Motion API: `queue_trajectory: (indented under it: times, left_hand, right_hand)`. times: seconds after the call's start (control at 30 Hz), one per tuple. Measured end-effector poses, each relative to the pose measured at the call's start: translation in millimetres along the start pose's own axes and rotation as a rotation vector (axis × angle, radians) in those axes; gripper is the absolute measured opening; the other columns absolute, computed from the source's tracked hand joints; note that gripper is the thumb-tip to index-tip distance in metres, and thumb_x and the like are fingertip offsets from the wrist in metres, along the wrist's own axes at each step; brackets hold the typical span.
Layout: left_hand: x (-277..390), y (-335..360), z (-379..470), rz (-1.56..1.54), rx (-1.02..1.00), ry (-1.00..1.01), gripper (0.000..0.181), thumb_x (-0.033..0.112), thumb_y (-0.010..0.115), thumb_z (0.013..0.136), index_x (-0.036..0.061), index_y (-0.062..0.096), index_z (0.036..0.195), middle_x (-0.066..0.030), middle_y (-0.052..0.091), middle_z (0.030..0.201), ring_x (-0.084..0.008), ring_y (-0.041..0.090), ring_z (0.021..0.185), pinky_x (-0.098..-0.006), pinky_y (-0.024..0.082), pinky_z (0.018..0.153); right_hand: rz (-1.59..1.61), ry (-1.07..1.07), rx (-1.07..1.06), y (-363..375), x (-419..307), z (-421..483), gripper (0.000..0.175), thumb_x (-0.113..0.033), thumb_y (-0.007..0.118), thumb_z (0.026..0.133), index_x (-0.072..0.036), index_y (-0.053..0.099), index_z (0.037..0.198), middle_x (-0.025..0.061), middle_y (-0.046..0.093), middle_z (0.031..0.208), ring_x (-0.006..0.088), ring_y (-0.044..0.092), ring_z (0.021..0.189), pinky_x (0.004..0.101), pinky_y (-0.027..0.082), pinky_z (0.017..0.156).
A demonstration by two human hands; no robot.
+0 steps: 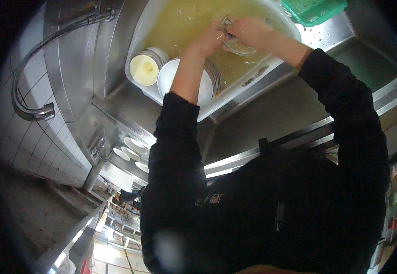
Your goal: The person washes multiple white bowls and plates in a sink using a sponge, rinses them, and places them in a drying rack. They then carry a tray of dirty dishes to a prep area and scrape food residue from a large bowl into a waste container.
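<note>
Both my hands are over a white plastic tub (288, 21) of murky yellowish water. My left hand (209, 40) holds the near-left side of a round, shiny-rimmed dish (242, 51), partly under the water. On the dish's upper side rests my right hand (248, 30), its fingers bent inward; a small dark and whitish thing at the fingertips is too blurred to name. Below my left forearm, a stack of large white round dishes (167, 78) leans in the tub's near corner. Beside it is a stack of smaller round dishes (143, 70), the front one yellowish.
The tub sits in a stainless steel sink (274, 102). A green plastic basket (316, 12) stands at the top right. A curved metal faucet (30, 58) arches at the left by the tiled wall. White dishes (135, 145) lie farther along the counter. A person (128, 196) is in the background.
</note>
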State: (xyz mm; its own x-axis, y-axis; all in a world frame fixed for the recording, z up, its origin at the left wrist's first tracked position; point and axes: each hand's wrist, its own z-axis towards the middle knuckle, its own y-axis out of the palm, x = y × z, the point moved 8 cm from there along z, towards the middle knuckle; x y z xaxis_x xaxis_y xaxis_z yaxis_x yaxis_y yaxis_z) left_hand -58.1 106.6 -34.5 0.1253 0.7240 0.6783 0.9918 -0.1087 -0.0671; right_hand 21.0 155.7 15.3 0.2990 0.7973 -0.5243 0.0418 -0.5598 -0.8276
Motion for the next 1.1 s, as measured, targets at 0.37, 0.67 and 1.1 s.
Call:
queue_trajectory:
  times: [0.37,0.67,1.1]
  left_hand:
    - [-23,30,-60,-0.723,0.468,0.003,0.037,0.001,0.046,0.080,-0.0020,0.050,0.117,-0.0157,0.059,0.105,-0.0301,0.064,0.090,-0.0396,0.060,0.061]
    - [0,9,-46,0.864,0.596,-0.040,0.033,-0.002,0.052,0.075,-0.0118,0.048,0.107,-0.0244,0.060,0.102,-0.0315,0.066,0.085,-0.0344,0.058,0.065]
    - [-21,22,-48,-0.277,0.238,-0.154,0.026,0.009,0.056,0.082,-0.0047,0.055,0.104,-0.0154,0.064,0.074,-0.0236,0.064,0.063,-0.0344,0.052,0.049]
  right_hand:
    - [0.311,-0.013,0.054,30,-17,18,0.032,-0.018,0.064,0.070,-0.002,0.061,0.098,0.0153,0.065,0.091,0.0349,0.064,0.079,0.0421,0.051,0.067]
    - [0.150,0.063,-0.307,57,-3,-6,0.024,-0.024,0.067,0.071,-0.010,0.068,0.091,0.0109,0.067,0.089,0.0306,0.065,0.081,0.0431,0.051,0.067]
    - [0.145,-0.028,0.162,-12,-33,-21,0.021,-0.024,0.063,0.075,-0.009,0.066,0.090,0.0114,0.067,0.086,0.0279,0.065,0.084,0.0408,0.051,0.070]
